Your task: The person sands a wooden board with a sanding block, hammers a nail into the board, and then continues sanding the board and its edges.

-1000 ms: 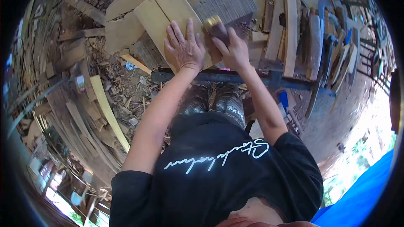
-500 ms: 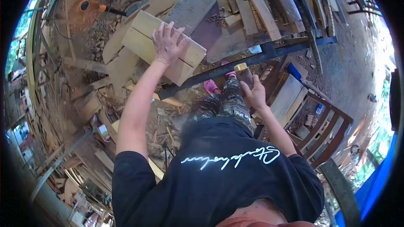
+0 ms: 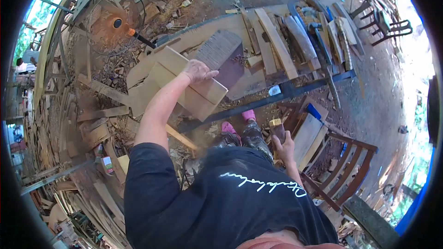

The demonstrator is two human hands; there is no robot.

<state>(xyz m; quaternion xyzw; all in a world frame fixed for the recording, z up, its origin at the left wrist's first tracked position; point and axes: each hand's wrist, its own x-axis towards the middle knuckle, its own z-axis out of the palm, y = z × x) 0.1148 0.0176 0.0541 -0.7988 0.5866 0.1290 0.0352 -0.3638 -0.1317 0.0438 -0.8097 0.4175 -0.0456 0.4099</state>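
Note:
My left hand (image 3: 197,71) is on a pale wooden panel (image 3: 203,91) made of boards with a groove between them. Its fingers curl over the panel's far edge, and their tips are hidden. The panel lies at a slant near the front of the workbench. Down at my right side, my right hand (image 3: 284,148) is wrapped around a small brown block (image 3: 278,131) with a pale yellow end. That block is held upright, apart from the panel. A grey block with a ridged top (image 3: 221,48) sits just beyond my left hand.
Several planks (image 3: 277,41) lie across the bench's right half, with a dark metal bar (image 3: 286,91) along its front. An orange-centred fan (image 3: 117,23) stands at the left. A slatted wooden chair (image 3: 348,170) is at my right. Wood scraps (image 3: 106,92) litter the ground.
My left hand has gone from spread flat on the panel to curled over its far edge. The camera view has shifted. My right hand still grips the brown block.

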